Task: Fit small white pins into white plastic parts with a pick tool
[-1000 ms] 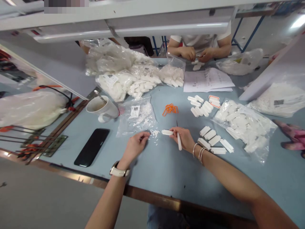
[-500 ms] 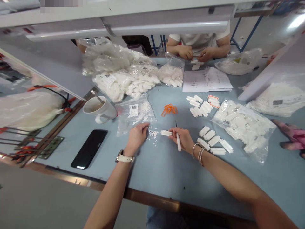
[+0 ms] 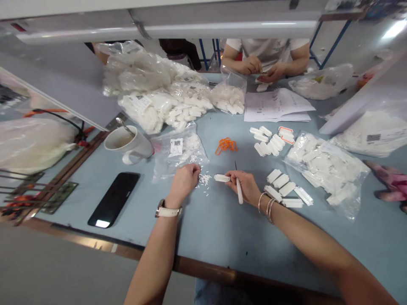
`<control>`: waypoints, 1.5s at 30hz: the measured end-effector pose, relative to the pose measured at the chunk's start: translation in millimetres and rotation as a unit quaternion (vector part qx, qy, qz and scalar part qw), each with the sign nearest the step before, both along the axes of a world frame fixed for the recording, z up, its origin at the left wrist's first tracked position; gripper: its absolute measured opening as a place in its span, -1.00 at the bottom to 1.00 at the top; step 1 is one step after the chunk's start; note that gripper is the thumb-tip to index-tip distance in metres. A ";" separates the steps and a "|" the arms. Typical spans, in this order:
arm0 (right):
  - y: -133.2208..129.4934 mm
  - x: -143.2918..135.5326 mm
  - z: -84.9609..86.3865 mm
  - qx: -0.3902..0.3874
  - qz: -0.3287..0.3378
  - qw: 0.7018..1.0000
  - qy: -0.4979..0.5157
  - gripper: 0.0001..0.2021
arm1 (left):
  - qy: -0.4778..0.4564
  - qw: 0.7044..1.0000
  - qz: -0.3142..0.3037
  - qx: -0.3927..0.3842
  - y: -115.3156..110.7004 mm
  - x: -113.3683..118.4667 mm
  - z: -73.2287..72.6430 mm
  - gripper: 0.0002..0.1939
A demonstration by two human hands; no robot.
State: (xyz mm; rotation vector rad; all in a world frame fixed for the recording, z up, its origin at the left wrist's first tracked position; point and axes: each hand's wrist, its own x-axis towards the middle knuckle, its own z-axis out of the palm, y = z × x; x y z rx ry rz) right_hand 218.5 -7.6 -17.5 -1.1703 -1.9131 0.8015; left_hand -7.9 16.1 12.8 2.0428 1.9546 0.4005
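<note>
Right hand (image 3: 241, 184): white part (image 3: 221, 178) is pinched at its right end, white-handled tool (image 3: 239, 192) is also held | left hand (image 3: 185, 180): curled closed, grip content cannot be told | part: long axis left-to-right, beyond small white pieces (image 3: 205, 179)

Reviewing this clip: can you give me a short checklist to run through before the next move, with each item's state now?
1. White block gripped by the right hand: ok, held near one end.
2. White-handled tool in that same hand: ok.
3. Small white bits near the left hand: ok, scattered beside its fingers.
4. Bit held in the left hand: cannot tell, the curled fingers hide it.
5. Small white bits gathered into one tidy pile: not ok, some lie loose.
6. Mug apart from both hands: ok.
</note>
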 end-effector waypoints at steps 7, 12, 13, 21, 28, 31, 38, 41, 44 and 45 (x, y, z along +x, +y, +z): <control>-2.2 -0.2 5.0 0.005 0.009 1.000 0.016 -0.81 | -0.188 0.981 0.051 0.017 -11.9 4.7 8.9 -0.81; -2.2 -0.8 6.7 0.009 0.012 1.000 0.011 -0.83 | -0.277 0.958 -0.077 0.000 -18.9 27.2 13.4 -0.85; -2.1 -0.8 6.7 0.010 0.012 1.000 0.012 -0.84 | -0.279 0.956 -0.095 -0.002 -19.7 31.0 13.1 -0.85; -2.0 -0.4 7.5 0.012 0.014 1.000 0.010 -0.84 | -0.254 0.962 -0.103 -0.008 -18.6 34.1 5.6 -0.87; -2.1 -0.8 7.3 0.031 0.012 0.999 0.014 -0.81 | -0.249 0.960 -0.127 0.005 -18.3 33.7 0.4 -0.88; -2.0 -1.0 6.9 0.043 0.014 0.999 0.020 -0.80 | -0.238 0.963 -0.128 0.017 -18.5 33.3 -0.9 -0.90; -2.9 -0.2 4.6 0.058 0.014 0.997 0.046 -0.80 | -0.207 0.974 -0.094 0.002 -20.9 31.4 0.0 -0.74; -4.0 -0.2 4.7 0.069 0.003 0.996 0.058 -0.78 | -0.202 0.972 -0.120 -0.010 -22.0 31.8 3.2 -0.69; -5.4 -0.2 6.1 0.077 0.003 0.995 0.058 -0.78 | -0.209 0.970 -0.124 -0.019 -22.9 31.9 7.1 -0.67; -5.8 -0.3 6.5 0.080 0.008 0.995 0.058 -0.79 | -0.215 0.969 -0.122 -0.020 -23.2 31.9 8.3 -0.68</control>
